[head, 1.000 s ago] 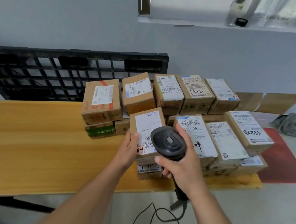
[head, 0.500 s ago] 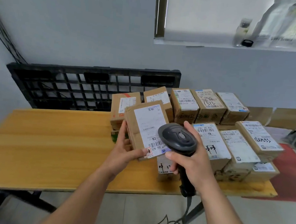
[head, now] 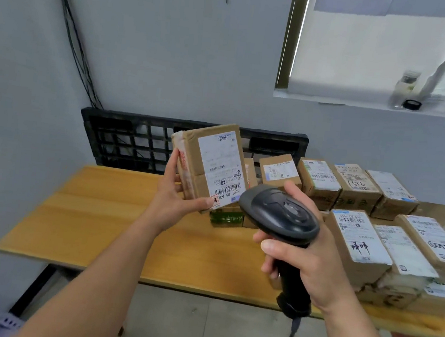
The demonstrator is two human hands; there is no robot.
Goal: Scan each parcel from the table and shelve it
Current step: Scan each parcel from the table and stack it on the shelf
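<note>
The left hand pinches the parcel by its bottom corner, up off the table. The right hand grips the scanner just beside it. That small pinch might slip and drop it

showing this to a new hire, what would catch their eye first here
First comes the brown parcel, held up off the table in the left hand at the centre, its white label facing the camera. Just right of it, the right hand grips a black barcode scanner, its head near the label's lower corner. A stack of labelled parcels crowds the right end of the wooden table.
</note>
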